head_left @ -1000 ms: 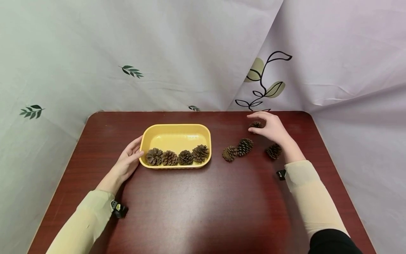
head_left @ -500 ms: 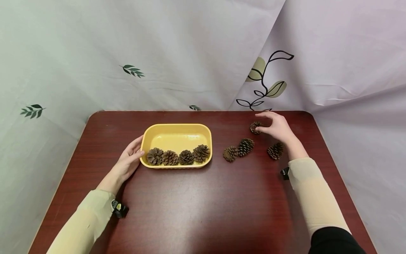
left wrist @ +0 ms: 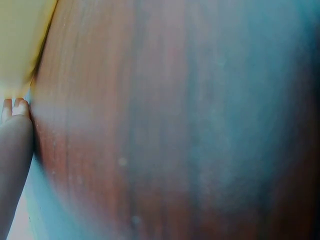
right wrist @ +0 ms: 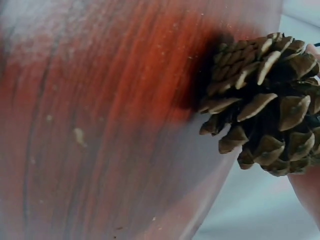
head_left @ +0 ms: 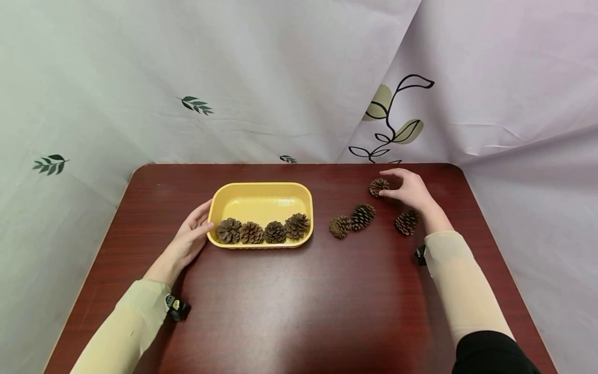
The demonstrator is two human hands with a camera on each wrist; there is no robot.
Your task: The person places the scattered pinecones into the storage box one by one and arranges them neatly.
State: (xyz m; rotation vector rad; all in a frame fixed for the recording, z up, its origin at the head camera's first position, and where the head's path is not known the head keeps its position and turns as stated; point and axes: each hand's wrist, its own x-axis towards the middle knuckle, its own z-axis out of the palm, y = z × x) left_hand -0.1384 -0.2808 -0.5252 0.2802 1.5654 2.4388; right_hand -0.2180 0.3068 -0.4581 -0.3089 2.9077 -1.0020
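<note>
My right hand [head_left: 410, 192] spreads about the far cone [head_left: 376, 187], whose round, open-scaled end faces partly toward me

White cloth [head_left: 243, 67] printed with leaves hangs behind and beside the dark red-brown surface [head_left: 252, 296]. On that stands the yellow tray [head_left: 257, 205], its long axis running left to right. My left hand [head_left: 187, 239] holds its left end, the thumb at the rim and the fingers along the outer wall.

My right hand has its thumb and fingers parted, one on either side of the far cone, which sits near the back edge of the surface, well to the right of the tray. The thumb overlaps its lower edge; whether it touches, I cannot tell. Its scales fan out like a rosette, so its long axis is strongly foreshortened.

In the tray, a row of four cones [head_left: 252, 233] lies along the near wall. Outside it, the dark cone [head_left: 363, 216] slants, long axis from lower left to upper right, just beside the brown cone [head_left: 339, 227]. The right cone [head_left: 406, 222] lies below my right hand. My right wrist view shows one cone close up (which one, I cannot say), tight scales toward the upper left, spread scales toward the lower right.
</note>
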